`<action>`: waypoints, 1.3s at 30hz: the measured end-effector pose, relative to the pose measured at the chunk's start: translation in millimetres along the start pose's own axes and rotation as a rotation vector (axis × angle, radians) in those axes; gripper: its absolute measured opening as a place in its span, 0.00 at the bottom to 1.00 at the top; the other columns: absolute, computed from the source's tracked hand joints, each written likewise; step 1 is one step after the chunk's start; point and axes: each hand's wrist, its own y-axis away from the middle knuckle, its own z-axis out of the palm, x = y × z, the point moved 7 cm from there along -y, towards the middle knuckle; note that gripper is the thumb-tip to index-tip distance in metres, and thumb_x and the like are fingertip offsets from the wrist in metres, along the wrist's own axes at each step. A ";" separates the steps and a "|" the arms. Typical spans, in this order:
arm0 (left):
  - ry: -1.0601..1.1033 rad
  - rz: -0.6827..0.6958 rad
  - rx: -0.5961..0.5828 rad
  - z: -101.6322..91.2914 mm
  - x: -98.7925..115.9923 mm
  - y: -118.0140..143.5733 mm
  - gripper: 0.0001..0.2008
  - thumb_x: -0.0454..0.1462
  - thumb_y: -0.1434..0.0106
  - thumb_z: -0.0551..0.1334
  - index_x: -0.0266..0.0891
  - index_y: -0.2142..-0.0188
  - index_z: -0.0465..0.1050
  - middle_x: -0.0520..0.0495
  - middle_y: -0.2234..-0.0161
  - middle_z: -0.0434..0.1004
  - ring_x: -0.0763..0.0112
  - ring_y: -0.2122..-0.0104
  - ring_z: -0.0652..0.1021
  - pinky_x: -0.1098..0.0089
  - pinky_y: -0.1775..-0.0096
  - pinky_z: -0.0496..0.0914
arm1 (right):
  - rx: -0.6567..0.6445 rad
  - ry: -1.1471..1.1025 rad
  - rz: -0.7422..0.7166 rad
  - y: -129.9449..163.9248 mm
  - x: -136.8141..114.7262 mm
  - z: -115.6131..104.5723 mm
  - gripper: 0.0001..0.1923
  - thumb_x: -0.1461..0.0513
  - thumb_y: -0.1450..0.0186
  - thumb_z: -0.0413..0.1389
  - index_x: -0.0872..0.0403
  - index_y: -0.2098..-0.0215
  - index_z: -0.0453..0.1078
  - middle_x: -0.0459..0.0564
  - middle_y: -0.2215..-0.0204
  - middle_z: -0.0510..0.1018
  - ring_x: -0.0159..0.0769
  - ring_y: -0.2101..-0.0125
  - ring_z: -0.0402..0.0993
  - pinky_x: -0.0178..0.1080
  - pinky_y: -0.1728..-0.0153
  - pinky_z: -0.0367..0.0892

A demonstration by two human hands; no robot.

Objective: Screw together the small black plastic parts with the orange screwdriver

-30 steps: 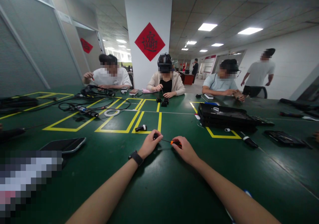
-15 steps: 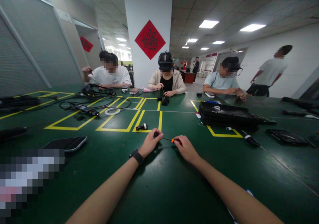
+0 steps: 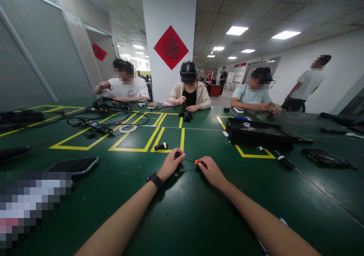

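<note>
Screwdriver (image 3: 196, 162), clamped in fingers of the right hand (image 3: 212, 171), points toward nine o'clock over the bench (image 3: 182, 218), at a small black part (image 3: 177, 155) pinched by fingers of the left hand (image 3: 170, 165).

Ceiling lights (image 3: 237, 30) glow brightly; the tabletop (image 3: 196, 218) shows soft glare.

own hands (image 3: 172, 165) (image 3: 212, 171): 2; orange-collared screwdriver (image 3: 196, 162): 1; large white ring (image 3: 120, 129): 1; seated co-workers (image 3: 135, 88) (image 3: 204, 92) (image 3: 248, 95): 3
</note>
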 end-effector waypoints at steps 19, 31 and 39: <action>0.319 -0.074 -0.013 6.1 -12.1 -2.8 0.18 0.49 0.40 0.48 0.38 0.68 0.67 0.51 0.71 0.68 0.74 0.71 0.70 0.71 0.66 0.66 | 0.020 0.006 0.013 -0.2 4.0 -0.7 0.09 0.64 0.38 0.46 0.54 0.65 0.68 0.49 0.66 0.70 0.34 0.62 0.64 0.38 0.58 0.59; 0.302 -0.075 0.006 2.5 -6.2 -1.0 0.18 0.49 0.40 0.48 0.38 0.68 0.66 0.52 0.72 0.68 0.74 0.72 0.71 0.71 0.66 0.67 | 0.043 -0.020 0.053 0.9 4.9 -2.5 0.08 0.66 0.41 0.48 0.54 0.65 0.66 0.48 0.66 0.70 0.34 0.63 0.64 0.37 0.60 0.60; 0.187 -0.056 0.000 2.6 -6.6 -2.2 0.16 0.48 0.41 0.51 0.38 0.68 0.65 0.52 0.73 0.68 0.74 0.73 0.71 0.72 0.67 0.65 | 0.037 -0.027 0.053 1.1 2.0 -3.3 0.08 0.65 0.41 0.48 0.54 0.64 0.67 0.48 0.66 0.70 0.34 0.63 0.64 0.38 0.60 0.60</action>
